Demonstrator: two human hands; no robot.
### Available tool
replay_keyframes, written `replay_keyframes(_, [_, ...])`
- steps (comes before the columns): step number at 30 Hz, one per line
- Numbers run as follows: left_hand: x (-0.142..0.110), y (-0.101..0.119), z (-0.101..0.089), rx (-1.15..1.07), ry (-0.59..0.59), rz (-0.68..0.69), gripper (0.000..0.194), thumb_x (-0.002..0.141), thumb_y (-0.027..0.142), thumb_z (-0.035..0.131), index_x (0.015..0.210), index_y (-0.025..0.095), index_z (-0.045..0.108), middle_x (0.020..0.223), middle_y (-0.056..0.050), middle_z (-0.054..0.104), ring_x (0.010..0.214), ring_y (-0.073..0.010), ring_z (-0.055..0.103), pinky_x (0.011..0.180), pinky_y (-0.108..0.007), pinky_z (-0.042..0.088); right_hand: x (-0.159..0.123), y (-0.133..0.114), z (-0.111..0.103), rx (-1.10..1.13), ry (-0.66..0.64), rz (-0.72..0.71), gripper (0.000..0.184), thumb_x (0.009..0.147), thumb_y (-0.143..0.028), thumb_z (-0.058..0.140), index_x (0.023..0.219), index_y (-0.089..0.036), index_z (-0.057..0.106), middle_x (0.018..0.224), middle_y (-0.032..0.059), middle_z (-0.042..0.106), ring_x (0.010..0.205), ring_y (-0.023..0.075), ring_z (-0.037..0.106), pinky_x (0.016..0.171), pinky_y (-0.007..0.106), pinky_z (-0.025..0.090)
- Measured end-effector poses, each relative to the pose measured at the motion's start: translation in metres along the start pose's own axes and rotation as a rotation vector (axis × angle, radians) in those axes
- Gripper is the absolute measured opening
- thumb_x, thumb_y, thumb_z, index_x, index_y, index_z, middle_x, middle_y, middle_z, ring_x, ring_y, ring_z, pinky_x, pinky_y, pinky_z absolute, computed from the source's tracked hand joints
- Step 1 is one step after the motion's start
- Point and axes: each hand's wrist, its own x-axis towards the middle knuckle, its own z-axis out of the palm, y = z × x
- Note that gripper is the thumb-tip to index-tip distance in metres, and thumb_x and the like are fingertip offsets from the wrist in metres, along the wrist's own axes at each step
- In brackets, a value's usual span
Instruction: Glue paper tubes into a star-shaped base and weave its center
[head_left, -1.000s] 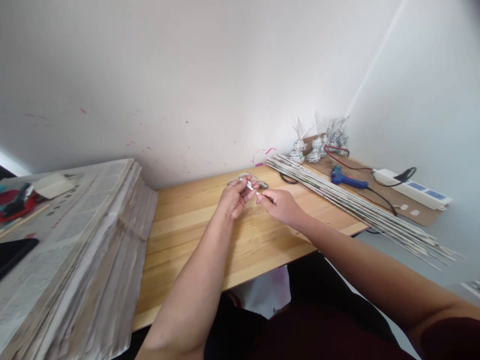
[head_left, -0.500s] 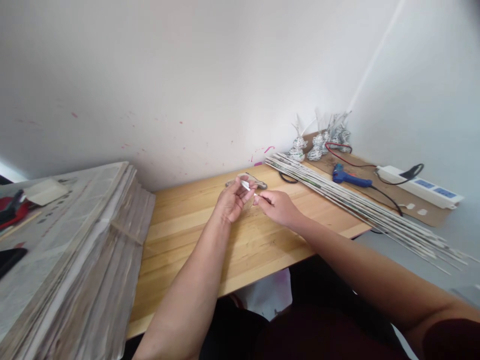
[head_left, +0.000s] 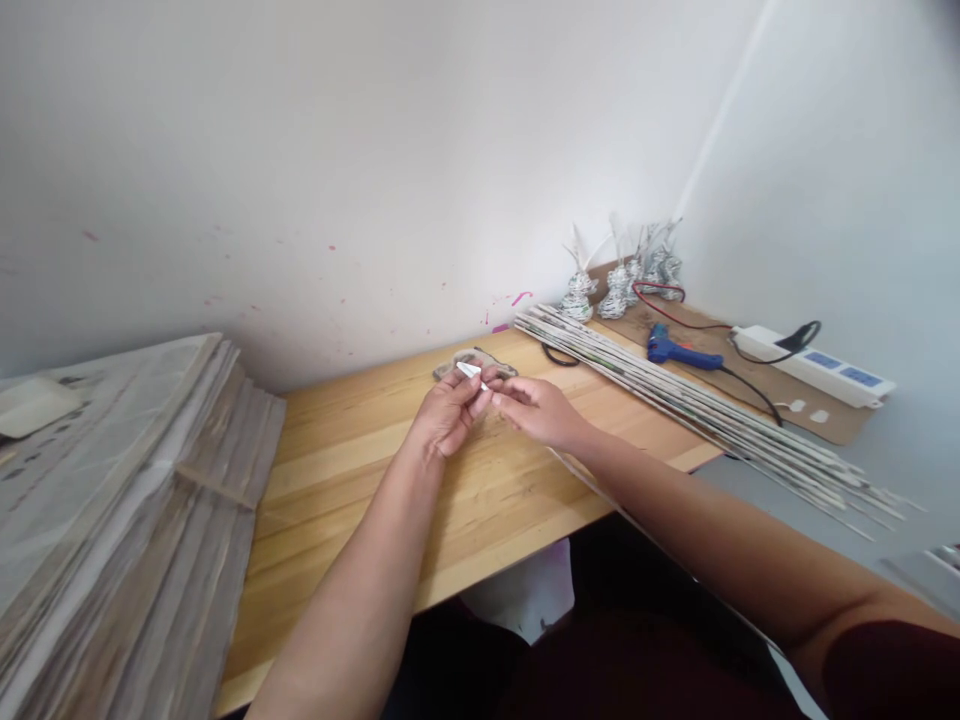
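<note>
White paper, folded to a narrow point, is where both hands meet at the middle of the wooden tabletop (head_left: 337,440). This pointed paper piece (head_left: 469,369) shows above the thumb of the left hand (head_left: 448,412), aimed toward eleven o'clock; that hand pinches it between thumb and fingers. At its four o'clock end, the right hand (head_left: 541,408) has thumb and fingers closed together beside the left fingertips. A thin pale line runs under the right forearm toward four o'clock; whether it belongs to the piece, I cannot tell.

Good handling here, I judge, means a light but steady left pinch, the folded layers kept flush, and the right fingers working close to the left so the paper neither creases nor slips open.

Against half a second ago, the right fingertips sit nearer the left ones, and the left palm, spread wider then, is more gathered around the paper. The view is turned slightly rightward.

Just beyond, at twelve o'clock, lies a crumpled greyish cloth (head_left: 476,354); the glue gun (head_left: 682,348) rests between two and three o'clock, and the newspaper stack (head_left: 217,480) at eight.
</note>
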Motion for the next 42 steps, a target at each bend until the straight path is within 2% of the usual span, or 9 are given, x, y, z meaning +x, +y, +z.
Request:
replay_keyframes(4, [0.001, -0.002, 0.001, -0.012, 0.017, 0.028, 0.016, 0.082, 0.001, 0.062, 0.093, 0.012, 0.065, 0.088, -0.004, 0.072, 0.079, -0.0094, 0.07, 0.078, -0.018, 0.058, 0.012, -0.005, -0.004, 0.14, 0.125, -0.022, 0.028, 0.079, -0.037, 0.068, 0.099, -0.018, 0.065, 0.101, 0.0062, 0.072, 0.089, 0.0165, 0.066, 0.081, 0.03, 0.051])
replay_keyframes(14, [-0.005, -0.002, 0.009, 0.051, 0.02, 0.037, 0.032, 0.071, -0.006, 0.067, 0.095, 0.015, 0.066, 0.094, -0.003, 0.073, 0.081, -0.0106, 0.071, 0.073, -0.017, 0.058, 0.028, -0.024, 0.0, -0.179, 0.209, -0.124, 0.018, 0.078, -0.037, 0.068, 0.077, -0.019, 0.068, 0.081, 0.0009, 0.07, 0.074, 0.0148, 0.063, 0.069, 0.027, 0.047])
replay_keyframes(23, [-0.004, -0.002, 0.008, 0.079, 0.024, 0.023, 0.029, 0.075, -0.006, 0.064, 0.095, 0.015, 0.068, 0.09, -0.003, 0.073, 0.079, -0.0102, 0.071, 0.074, -0.016, 0.059, 0.024, -0.022, -0.007, -0.335, 0.234, -0.476, 0.009, 0.083, -0.025, 0.062, 0.079, -0.018, 0.067, 0.085, 0.003, 0.069, 0.083, 0.0153, 0.06, 0.079, 0.027, 0.044])
replay_keyframes(25, [-0.004, -0.002, 0.008, 0.076, 0.038, 0.006, 0.025, 0.077, -0.006, 0.062, 0.092, 0.013, 0.068, 0.091, -0.006, 0.074, 0.08, -0.0113, 0.072, 0.077, -0.017, 0.059, 0.021, -0.013, -0.027, -0.344, 0.21, -0.451, 0.011, 0.086, -0.026, 0.059, 0.084, -0.019, 0.067, 0.087, 0.0026, 0.069, 0.083, 0.015, 0.06, 0.079, 0.027, 0.044])
replay_keyframes(28, [-0.004, -0.001, 0.009, 0.065, 0.072, 0.005, 0.022, 0.079, -0.007, 0.059, 0.087, 0.011, 0.069, 0.094, -0.009, 0.074, 0.083, -0.0138, 0.073, 0.08, -0.018, 0.059, 0.014, 0.008, -0.086, -0.549, 0.226, -0.272, 0.014, 0.087, -0.028, 0.057, 0.087, -0.02, 0.068, 0.093, 0.0053, 0.07, 0.089, 0.0185, 0.061, 0.084, 0.03, 0.045])
replay_keyframes(31, [-0.005, 0.0, 0.01, 0.041, 0.09, 0.011, 0.021, 0.079, -0.007, 0.058, 0.087, 0.01, 0.069, 0.095, -0.01, 0.074, 0.084, -0.0146, 0.073, 0.081, -0.019, 0.059, 0.004, 0.035, -0.16, -0.948, 0.288, 0.073, 0.024, 0.079, -0.019, 0.06, 0.102, -0.015, 0.069, 0.111, 0.0151, 0.067, 0.107, 0.028, 0.058, 0.096, 0.039, 0.041])
replay_keyframes(34, [-0.006, 0.0, 0.011, 0.023, 0.076, 0.004, 0.021, 0.078, -0.008, 0.059, 0.086, 0.009, 0.069, 0.095, -0.011, 0.074, 0.085, -0.0155, 0.073, 0.085, -0.022, 0.059, -0.006, 0.061, -0.218, -1.195, 0.309, 0.452, 0.045, 0.073, -0.019, 0.065, 0.118, -0.01, 0.063, 0.118, 0.0223, 0.063, 0.109, 0.0349, 0.058, 0.091, 0.045, 0.042])
replay_keyframes(37, [-0.007, 0.0, 0.012, 0.015, 0.08, 0.01, 0.019, 0.078, -0.007, 0.06, 0.086, 0.008, 0.068, 0.093, -0.01, 0.073, 0.086, -0.0165, 0.073, 0.088, -0.024, 0.058, -0.009, 0.078, -0.241, -1.182, 0.249, 0.524, 0.044, 0.07, -0.019, 0.068, 0.114, -0.015, 0.065, 0.113, 0.0215, 0.065, 0.1, 0.0352, 0.062, 0.08, 0.045, 0.046])
replay_keyframes(42, [-0.01, 0.002, 0.015, -0.013, 0.089, -0.002, 0.022, 0.078, -0.008, 0.06, 0.091, 0.007, 0.069, 0.088, -0.01, 0.072, 0.085, -0.0182, 0.073, 0.087, -0.027, 0.059, -0.007, 0.083, -0.239, -1.185, 0.226, 0.431, 0.043, 0.073, -0.018, 0.067, 0.116, -0.018, 0.063, 0.108, 0.0215, 0.066, 0.093, 0.0345, 0.063, 0.073, 0.043, 0.044])
